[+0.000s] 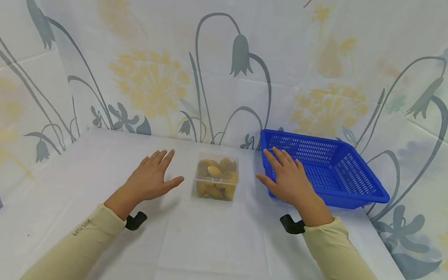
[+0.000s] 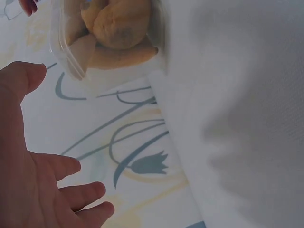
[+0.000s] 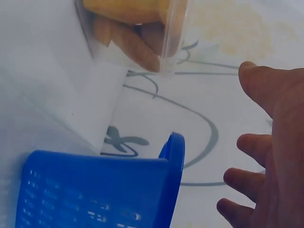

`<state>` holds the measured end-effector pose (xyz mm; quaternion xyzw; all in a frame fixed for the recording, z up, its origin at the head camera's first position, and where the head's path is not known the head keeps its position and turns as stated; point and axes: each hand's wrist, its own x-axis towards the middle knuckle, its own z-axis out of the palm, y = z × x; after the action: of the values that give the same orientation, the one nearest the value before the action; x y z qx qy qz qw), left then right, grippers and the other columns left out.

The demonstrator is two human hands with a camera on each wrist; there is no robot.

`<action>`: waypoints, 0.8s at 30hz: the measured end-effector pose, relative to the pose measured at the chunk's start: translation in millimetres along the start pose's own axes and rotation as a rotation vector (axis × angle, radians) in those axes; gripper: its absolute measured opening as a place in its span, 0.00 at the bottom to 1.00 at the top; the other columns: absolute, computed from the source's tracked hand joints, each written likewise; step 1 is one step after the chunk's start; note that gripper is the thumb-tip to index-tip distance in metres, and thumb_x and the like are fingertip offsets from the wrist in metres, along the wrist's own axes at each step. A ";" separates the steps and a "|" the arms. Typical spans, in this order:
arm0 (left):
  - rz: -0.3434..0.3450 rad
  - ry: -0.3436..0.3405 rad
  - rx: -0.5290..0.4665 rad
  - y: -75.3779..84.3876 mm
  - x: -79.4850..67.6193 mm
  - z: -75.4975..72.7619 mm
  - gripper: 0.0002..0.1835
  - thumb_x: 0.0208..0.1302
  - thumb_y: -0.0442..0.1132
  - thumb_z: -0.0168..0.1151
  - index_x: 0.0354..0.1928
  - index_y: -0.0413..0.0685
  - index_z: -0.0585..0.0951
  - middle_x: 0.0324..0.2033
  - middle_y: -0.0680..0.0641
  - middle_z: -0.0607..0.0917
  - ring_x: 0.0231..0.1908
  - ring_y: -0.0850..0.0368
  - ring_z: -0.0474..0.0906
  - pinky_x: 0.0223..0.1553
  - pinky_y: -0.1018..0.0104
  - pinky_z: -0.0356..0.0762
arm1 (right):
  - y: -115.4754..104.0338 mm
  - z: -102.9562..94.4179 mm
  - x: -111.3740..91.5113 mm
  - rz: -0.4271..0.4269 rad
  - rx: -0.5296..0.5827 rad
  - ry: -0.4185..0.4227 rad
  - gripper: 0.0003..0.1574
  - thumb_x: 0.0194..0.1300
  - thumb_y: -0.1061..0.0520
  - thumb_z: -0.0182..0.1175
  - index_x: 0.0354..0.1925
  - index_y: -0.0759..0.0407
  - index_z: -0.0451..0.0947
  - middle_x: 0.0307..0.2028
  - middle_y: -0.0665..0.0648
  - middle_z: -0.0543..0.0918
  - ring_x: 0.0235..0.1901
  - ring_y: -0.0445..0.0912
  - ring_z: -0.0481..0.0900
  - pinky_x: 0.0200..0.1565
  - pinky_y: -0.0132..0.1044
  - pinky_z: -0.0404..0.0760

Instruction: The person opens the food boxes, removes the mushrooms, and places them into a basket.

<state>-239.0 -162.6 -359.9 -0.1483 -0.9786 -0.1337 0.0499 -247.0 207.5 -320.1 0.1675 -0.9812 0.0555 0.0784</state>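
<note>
A clear lidded plastic box (image 1: 216, 177) filled with several yellow-brown pieces (image 1: 214, 171) stands in the middle of the white table. To its left, my left hand (image 1: 148, 178) hovers with fingers spread, holding nothing. On the other side my right hand (image 1: 288, 182) is held out the same way, its fingertips overlapping the near left corner of a blue plastic basket (image 1: 359, 199) in the head view. Both wrist views show the box apart from the fingers. Inside it, the pieces look rounded and curved, like small fruit.
The basket has slotted walls and sits at the back right of the table (image 1: 209, 250). Behind the table hangs a white cloth (image 1: 219, 92) with grey and yellow flowers. A black wrist piece (image 1: 136, 221) juts from the left sleeve, another (image 1: 292, 224) from the right.
</note>
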 end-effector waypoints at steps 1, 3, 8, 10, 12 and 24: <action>0.000 -0.002 -0.013 0.3 0.4 0.9 0.47 0.66 0.64 0.51 0.75 0.40 0.51 0.73 0.32 0.56 0.73 0.33 0.50 0.71 0.37 0.49 | -1.4 0.8 0.5 -0.004 0.002 0.003 0.47 0.68 0.33 0.51 0.76 0.48 0.50 0.75 0.62 0.52 0.74 0.63 0.48 0.69 0.69 0.48; 0.003 -0.006 -0.040 0.7 1.3 3.7 0.47 0.66 0.64 0.51 0.75 0.40 0.51 0.73 0.32 0.56 0.73 0.33 0.50 0.71 0.37 0.49 | -4.3 2.6 1.5 -0.010 0.004 0.004 0.47 0.68 0.33 0.50 0.76 0.48 0.50 0.75 0.61 0.52 0.74 0.62 0.48 0.69 0.69 0.48; 0.014 -0.017 -0.094 2.6 3.4 11.3 0.47 0.66 0.63 0.51 0.75 0.39 0.51 0.72 0.32 0.57 0.73 0.34 0.51 0.72 0.39 0.49 | -13.7 6.6 3.3 -0.026 0.021 -0.015 0.46 0.69 0.32 0.49 0.76 0.46 0.49 0.76 0.59 0.52 0.75 0.61 0.47 0.71 0.66 0.48; 0.015 -0.020 -0.113 4.1 4.1 13.5 0.47 0.66 0.63 0.52 0.75 0.40 0.51 0.72 0.32 0.57 0.73 0.35 0.51 0.72 0.40 0.50 | -17.7 8.0 3.7 -0.037 0.036 -0.017 0.46 0.69 0.32 0.50 0.76 0.47 0.50 0.76 0.60 0.52 0.75 0.61 0.48 0.71 0.65 0.47; 0.017 -0.026 -0.133 6.1 4.1 14.5 0.47 0.66 0.62 0.52 0.75 0.40 0.51 0.73 0.33 0.57 0.73 0.35 0.51 0.72 0.40 0.51 | -21.0 9.8 4.4 -0.051 0.052 -0.014 0.46 0.69 0.33 0.51 0.76 0.47 0.50 0.75 0.60 0.53 0.75 0.60 0.48 0.72 0.64 0.47; 0.009 -0.125 -0.285 5.9 13.3 27.7 0.49 0.65 0.67 0.51 0.77 0.48 0.46 0.75 0.38 0.52 0.74 0.38 0.50 0.71 0.39 0.54 | -35.5 26.2 12.4 -0.153 0.055 0.056 0.45 0.68 0.36 0.55 0.74 0.52 0.56 0.73 0.62 0.59 0.73 0.58 0.56 0.72 0.61 0.52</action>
<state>-251.5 -145.8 -383.2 -0.1662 -0.9503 -0.2613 -0.0319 -250.2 166.7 -340.7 0.2425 -0.9610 0.0811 0.1052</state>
